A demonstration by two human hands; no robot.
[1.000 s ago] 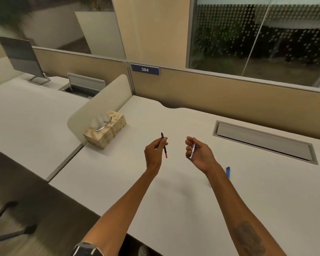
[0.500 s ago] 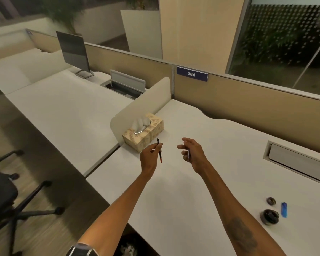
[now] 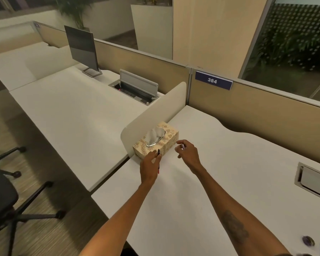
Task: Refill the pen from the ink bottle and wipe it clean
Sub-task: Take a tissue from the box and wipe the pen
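As the tissue box (image 3: pixel 169 140) sits just ahead | left hand (image 3: pixel 149 166) nearer, pinching pen (image 3: pixel 158 168) | right hand (image 3: pixel 188 155) gripping silvery part (image 3: pixel 182 146)

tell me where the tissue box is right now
In the head view the tissue box sits left of centre on the white desk, against the low curved divider, just beyond the left hand that holds the pen.

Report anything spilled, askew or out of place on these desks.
No spill or damage shows. The pen is apart: the left hand holds the dark, red-ended part, the right hand a silvery part. The neighbouring desk's cable flap stands open; this desk's own flap lies shut.
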